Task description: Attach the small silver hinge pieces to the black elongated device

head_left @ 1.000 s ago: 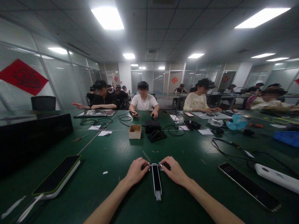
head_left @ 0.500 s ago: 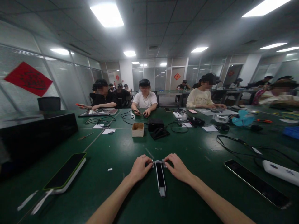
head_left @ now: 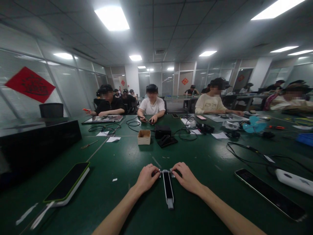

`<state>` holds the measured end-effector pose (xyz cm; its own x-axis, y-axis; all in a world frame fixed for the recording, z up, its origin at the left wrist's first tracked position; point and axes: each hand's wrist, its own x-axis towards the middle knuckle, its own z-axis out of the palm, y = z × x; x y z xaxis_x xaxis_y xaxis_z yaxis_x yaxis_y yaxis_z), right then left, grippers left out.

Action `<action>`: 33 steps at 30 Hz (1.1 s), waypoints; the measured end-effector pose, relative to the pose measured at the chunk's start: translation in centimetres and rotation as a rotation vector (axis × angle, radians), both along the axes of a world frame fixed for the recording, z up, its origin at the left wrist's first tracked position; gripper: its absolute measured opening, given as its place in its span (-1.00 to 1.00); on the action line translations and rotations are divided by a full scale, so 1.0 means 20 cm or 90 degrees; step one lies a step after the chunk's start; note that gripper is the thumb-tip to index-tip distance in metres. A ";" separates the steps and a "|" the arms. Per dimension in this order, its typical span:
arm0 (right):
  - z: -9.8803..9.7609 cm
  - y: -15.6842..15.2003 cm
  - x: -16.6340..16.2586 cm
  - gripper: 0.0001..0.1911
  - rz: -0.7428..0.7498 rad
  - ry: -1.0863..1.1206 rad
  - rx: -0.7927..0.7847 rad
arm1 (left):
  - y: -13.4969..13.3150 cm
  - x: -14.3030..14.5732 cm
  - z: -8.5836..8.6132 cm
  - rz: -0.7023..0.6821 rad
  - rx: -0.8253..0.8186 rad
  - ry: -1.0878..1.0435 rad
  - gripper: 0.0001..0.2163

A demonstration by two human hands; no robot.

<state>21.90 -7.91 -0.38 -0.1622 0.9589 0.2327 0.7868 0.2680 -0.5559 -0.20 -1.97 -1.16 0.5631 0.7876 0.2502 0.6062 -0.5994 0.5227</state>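
Observation:
In the head view, a slim device (head_left: 168, 189) with a black face, a pale rim and a grey tip at its near end lies on the green table. Small pale tabs stick out on both sides of its far end. My left hand (head_left: 148, 178) is closed, thumb and fingers pinching the left tab (head_left: 160, 173). The right tab (head_left: 172, 173) is pinched the same way by my right hand (head_left: 184, 176). Both hands rest low over the table. My fingertips partly cover the tabs, so their exact form is hidden.
A phone on a white block (head_left: 68, 182) lies to the left, another phone (head_left: 269, 194) to the right near a white power strip (head_left: 294, 179). Ahead stand a small open box (head_left: 144, 137) and a black box (head_left: 163, 131). Cables (head_left: 246, 151) lie at right. Several people sit opposite.
Both hands keep their pinch at the device's far end. The whole view has shifted very slightly; the device stays in the same place.

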 end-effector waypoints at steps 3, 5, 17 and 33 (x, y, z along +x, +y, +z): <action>0.00 0.00 0.00 -0.80 0.000 -0.001 0.001 | 0.00 0.00 0.00 -0.002 0.000 -0.003 -0.84; 0.00 0.00 0.00 -0.82 -0.004 0.000 0.002 | 0.00 0.00 0.00 -0.004 -0.002 -0.004 -0.83; -0.02 0.01 0.01 -0.86 -0.004 0.004 0.020 | 0.00 0.00 0.00 -0.004 0.008 -0.003 -0.84; 0.00 0.00 0.00 -0.83 -0.006 -0.016 0.008 | -0.02 0.01 0.05 -0.003 -0.023 0.001 -0.82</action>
